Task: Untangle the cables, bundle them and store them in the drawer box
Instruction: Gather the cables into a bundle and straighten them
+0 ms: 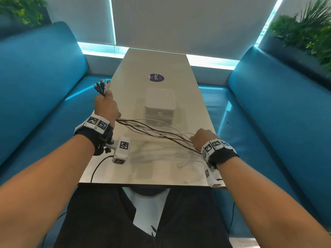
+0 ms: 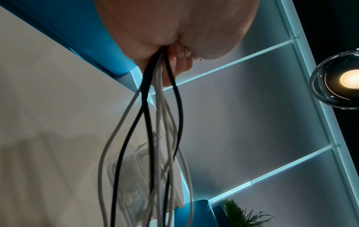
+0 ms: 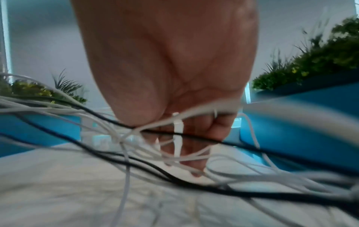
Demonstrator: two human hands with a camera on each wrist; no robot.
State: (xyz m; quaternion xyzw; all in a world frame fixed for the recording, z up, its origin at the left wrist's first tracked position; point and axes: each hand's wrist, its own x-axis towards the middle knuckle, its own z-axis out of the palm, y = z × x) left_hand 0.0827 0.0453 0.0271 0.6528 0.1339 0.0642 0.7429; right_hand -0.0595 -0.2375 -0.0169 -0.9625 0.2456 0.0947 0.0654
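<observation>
Several black and white cables point(image 1: 154, 130) stretch across the near half of the table point(image 1: 193, 97). My left hand point(image 1: 105, 106) is raised at the table's left edge and grips them in a fist, their plugs point(image 1: 102, 85) sticking up out of it. In the left wrist view the cables point(image 2: 161, 116) hang from that fist point(image 2: 174, 50). My right hand point(image 1: 203, 138) holds the other end low at the near right, fingers point(image 3: 194, 142) curled among the strands point(image 3: 136, 147). The translucent white drawer box point(image 1: 160, 104) stands mid-table, shut, beyond the cables.
A round purple sticker point(image 1: 155, 77) lies on the table behind the box. Blue benches point(image 1: 44, 90) flank both sides, with plants point(image 1: 308, 31) behind them. A black wrist-camera lead point(image 1: 97, 167) trails over the table's near edge.
</observation>
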